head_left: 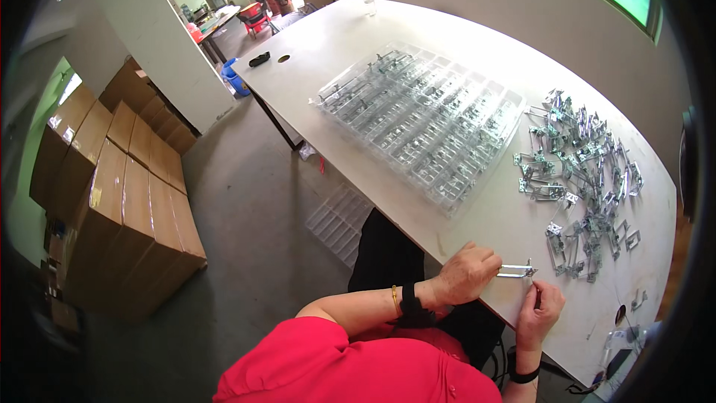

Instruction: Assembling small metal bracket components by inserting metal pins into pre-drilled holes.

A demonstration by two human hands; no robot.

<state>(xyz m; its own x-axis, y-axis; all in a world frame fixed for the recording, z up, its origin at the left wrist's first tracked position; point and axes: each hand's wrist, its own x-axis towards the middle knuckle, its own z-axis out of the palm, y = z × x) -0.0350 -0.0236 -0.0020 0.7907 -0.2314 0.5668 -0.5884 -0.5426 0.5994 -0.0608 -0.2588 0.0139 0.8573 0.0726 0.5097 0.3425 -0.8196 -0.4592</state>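
Bracket (514,275) in left hand (468,274) near table edge (504,310), apart from pile (594,224).

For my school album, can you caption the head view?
Left hand gripping a metal part, right hand close by, parts pile and tray beyond.

The left arm (350,312) is bent at the elbow, its forearm crossing the front of the torso (343,366) toward the right. The left wrist (429,295) is nearly straight. The left hand (466,276) is turned back upward, fingers curled and thumb and forefinger pinched together on the right side. The right forearm (523,372) rises from the near edge. The right hand (541,313) stands to the right and slightly nearer, thumb and forefinger pointing far, other fingers curled. Contact between its fingertips cannot be confirmed. The two hands are apart.
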